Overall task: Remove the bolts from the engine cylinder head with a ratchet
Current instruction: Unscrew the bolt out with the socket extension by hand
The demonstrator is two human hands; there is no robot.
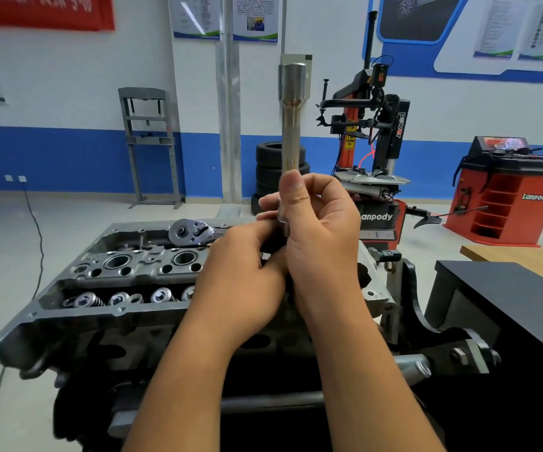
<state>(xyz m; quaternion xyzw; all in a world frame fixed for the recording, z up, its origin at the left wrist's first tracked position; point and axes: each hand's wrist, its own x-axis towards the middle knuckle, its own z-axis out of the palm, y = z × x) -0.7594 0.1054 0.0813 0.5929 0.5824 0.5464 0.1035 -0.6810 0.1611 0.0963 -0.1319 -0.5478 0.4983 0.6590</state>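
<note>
A long chrome extension bar [291, 125] stands upright in front of me, wider at its top end. My right hand [319, 230] grips its lower end, thumb up along the shaft. Just left of it, my left hand [244, 269] curls its fingers around the bar's bottom; what they pinch is hidden. The ratchet [190, 233] lies flat on the far side of the grey aluminium cylinder head [107, 282], its handle running behind my left hand. The head shows spark plug wells and valve springs along the near row. No bolt is visible.
The head sits on a black engine stand [439, 340]. A black box [508, 298] and a wooden table edge [524, 256] are at the right. Behind stand a tyre changer [371, 132], stacked tyres [270, 171], a red wheel balancer [504, 190] and a grey press frame [149, 141].
</note>
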